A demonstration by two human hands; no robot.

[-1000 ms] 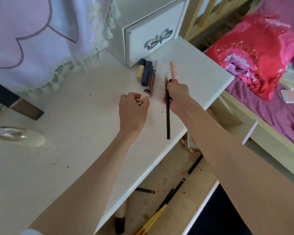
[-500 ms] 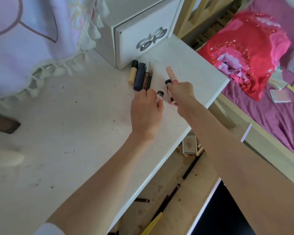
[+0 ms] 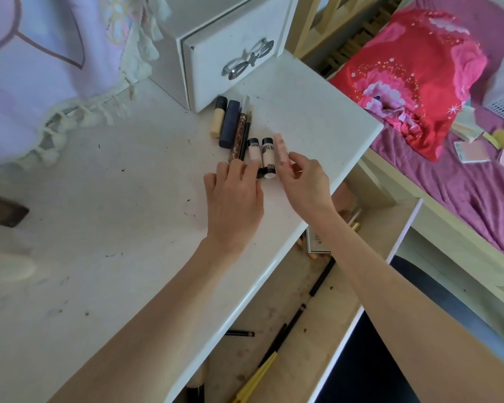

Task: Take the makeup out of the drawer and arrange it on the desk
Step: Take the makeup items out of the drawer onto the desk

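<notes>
Makeup tubes (image 3: 261,154) line the desk (image 3: 105,199); right hand (image 3: 304,184) pinches the pink tube (image 3: 281,148), left hand (image 3: 234,196) lies flat. Ease it parallel toward nine o'clock, touching its neighbour.

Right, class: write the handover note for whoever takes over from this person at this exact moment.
Left hand: fingers flat on the desk by the row of makeup.
Right hand: pinching the pink tube at the row's right end.
Done: seven pieces lined up by the small cabinet.
Left: pencils and other pieces remain in the open drawer below the desk.
</notes>
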